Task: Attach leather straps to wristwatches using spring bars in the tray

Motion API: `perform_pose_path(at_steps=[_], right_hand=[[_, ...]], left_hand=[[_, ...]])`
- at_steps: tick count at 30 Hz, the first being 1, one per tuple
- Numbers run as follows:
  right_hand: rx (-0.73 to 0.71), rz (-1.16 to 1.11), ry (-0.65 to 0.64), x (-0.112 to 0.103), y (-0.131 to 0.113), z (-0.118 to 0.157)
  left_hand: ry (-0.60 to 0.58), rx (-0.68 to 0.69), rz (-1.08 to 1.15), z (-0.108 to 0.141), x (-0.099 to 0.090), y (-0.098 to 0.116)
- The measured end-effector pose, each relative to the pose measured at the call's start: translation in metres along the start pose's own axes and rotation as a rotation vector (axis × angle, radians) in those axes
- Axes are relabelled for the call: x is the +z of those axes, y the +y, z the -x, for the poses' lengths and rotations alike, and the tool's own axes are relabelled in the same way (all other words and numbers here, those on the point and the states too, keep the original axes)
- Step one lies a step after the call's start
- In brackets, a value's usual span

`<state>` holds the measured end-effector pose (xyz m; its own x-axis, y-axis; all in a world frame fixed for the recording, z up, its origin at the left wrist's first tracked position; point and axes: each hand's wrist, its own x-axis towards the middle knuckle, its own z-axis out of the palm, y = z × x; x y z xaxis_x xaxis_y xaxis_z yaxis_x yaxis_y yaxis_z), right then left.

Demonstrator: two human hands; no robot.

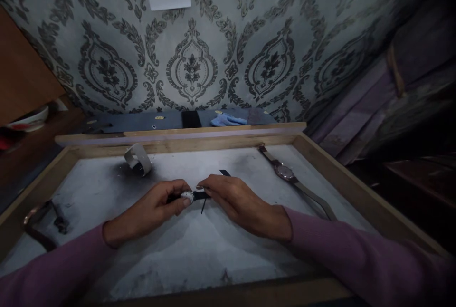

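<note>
A small wristwatch (187,196) with a pale round face and a dark strap lies at the middle of the wood-framed tray (171,254). My left hand (153,207) grips its face end between thumb and fingers. My right hand (242,202) rests over the strap on the other side, fingers stretched and close together; its fingertips touch the strap, and its palm side is hidden. A thin dark piece (203,206) sticks out below the strap, and a dark strip (224,173) shows behind my right hand.
A watch with a long strap (285,171) lies at the right, a white-banded watch (138,159) at the back left, and a curved brown band (37,231) at the left. Behind the tray's raised wooden rim (178,143) sits a blue cloth (228,119). A patterned wall rises beyond.
</note>
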<state>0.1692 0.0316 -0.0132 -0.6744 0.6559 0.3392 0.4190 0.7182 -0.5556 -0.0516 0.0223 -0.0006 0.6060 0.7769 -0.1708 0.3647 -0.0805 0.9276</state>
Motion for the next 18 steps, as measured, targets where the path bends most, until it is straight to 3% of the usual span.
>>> perform_pose_path(at_steps=[9,18], right_hand=[[-0.003,-0.024,-0.036,0.002,-0.005,0.002],[-0.01,-0.073,0.011,0.004,-0.005,0.004]], left_hand=[[0.053,0.035,-0.067,0.002,0.004,0.006],[0.085,0.037,0.108,0.001,0.009,0.003]])
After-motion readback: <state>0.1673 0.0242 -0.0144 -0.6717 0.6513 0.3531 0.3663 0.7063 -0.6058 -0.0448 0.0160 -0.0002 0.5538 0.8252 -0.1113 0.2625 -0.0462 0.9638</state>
